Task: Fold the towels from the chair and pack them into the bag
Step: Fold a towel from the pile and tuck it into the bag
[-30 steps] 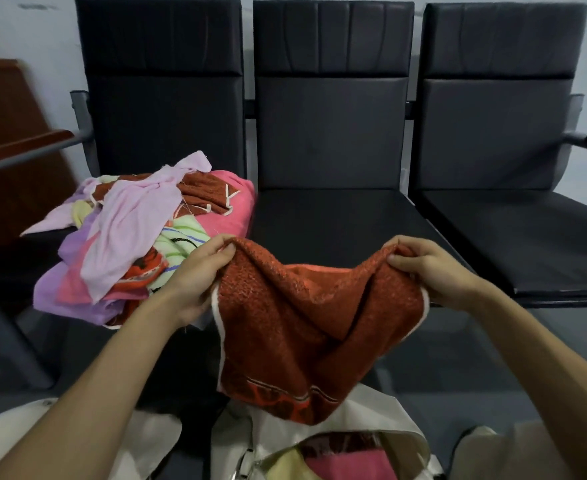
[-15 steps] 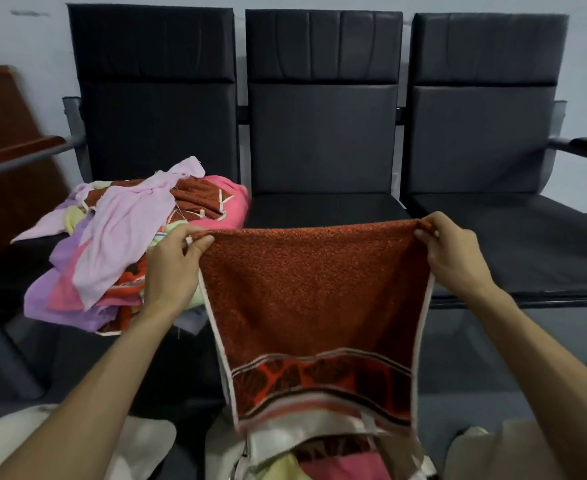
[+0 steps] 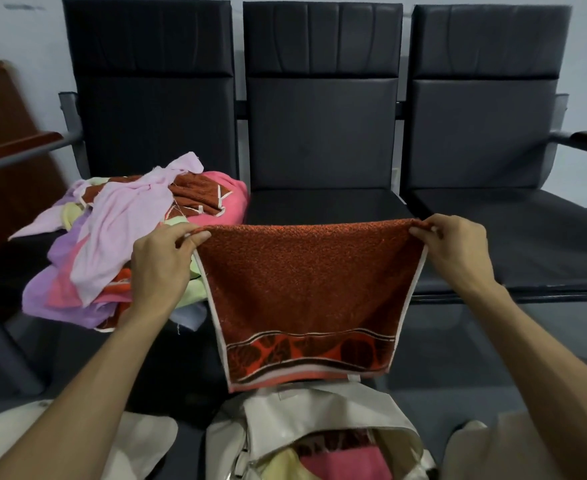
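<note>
1. Pale wall behind, and against it a row of three black padded chairs (image 3: 321, 133); the work goes on in front of the middle seat.
2. The rust-red terry towel with white side edging and a leaf-patterned border (image 3: 305, 282) hangs spread in the air. Its top edge is level and taut, and its lower hem is just above the bag's mouth.
3. Likely trouble from here:
   - If the corners are brought together unevenly, the fold would come out skewed.
   - A light pinch on thick terry could let one corner slip, and the towel would drop unfolded onto the bag.
   - The hanging hem may snag on the bag's rim or strap.
4. The left hand (image 3: 160, 261) pinches the top left corner between thumb and curled fingers. The right hand (image 3: 458, 251) pinches the top right corner the same way. Neither hand holds anything else.
5. The cream-white soft bag (image 3: 319, 414) sits open on the floor directly below. Pink and pale yellow cloth already lies inside.
6. A jumbled pile of pink, lilac and red towels (image 3: 118, 244) covers the left chair's seat and spills over its front edge, just beside the left hand. Much of the task appears to remain.
</note>
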